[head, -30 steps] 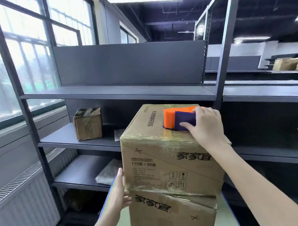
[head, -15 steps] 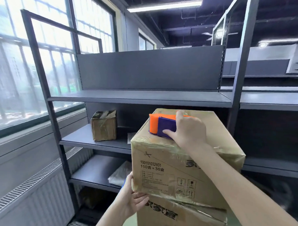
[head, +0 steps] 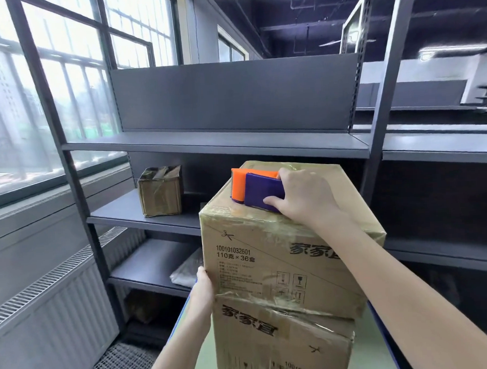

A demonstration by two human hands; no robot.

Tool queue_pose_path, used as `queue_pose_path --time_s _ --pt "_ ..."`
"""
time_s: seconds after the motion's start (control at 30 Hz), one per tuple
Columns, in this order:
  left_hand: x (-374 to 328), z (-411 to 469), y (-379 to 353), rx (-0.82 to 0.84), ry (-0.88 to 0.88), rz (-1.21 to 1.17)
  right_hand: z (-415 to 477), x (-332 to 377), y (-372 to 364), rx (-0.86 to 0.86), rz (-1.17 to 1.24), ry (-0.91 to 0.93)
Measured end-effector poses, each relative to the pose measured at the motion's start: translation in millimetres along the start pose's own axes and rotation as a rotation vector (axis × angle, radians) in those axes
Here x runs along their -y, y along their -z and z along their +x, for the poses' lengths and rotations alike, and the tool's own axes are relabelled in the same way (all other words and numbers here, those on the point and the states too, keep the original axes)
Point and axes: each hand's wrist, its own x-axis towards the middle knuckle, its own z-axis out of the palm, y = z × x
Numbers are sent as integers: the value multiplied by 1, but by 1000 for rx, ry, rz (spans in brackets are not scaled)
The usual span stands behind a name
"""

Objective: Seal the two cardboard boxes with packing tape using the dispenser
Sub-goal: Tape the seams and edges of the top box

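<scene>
Head view: right hand (head: 307, 198) grips tape dispenser (head: 260, 190) atop upper box (head: 268, 261); left hand (head: 203, 289) braces its edge, finger curl unseen. Press evenly while pulling.

orange and purple tape dispenser (head: 258, 192), in the right hand's (head: 307, 198) grip, rests on top of the upper box (head: 268, 261), a brown printed carton, tape-glossy, stacked slightly askew on the matching lower box (head: 271, 342).

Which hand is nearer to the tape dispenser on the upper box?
Right. The right hand grips the tape dispenser atop the upper box; the left hand touches that box's lower left edge, well below.
</scene>
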Motion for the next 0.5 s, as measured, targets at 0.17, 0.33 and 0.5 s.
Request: queue_pose_path --time_s 0.17,0.33,0.5 --pt "-4 4 0 -12 62 -43 -2 2 -2 -26 -6 18" --pt "-1 6 1 5 71 -42 -4 3 -3 -43 -11 23" --pt "-3 1 2 34 72 -32 -5 4 -5 -57 -23 25"
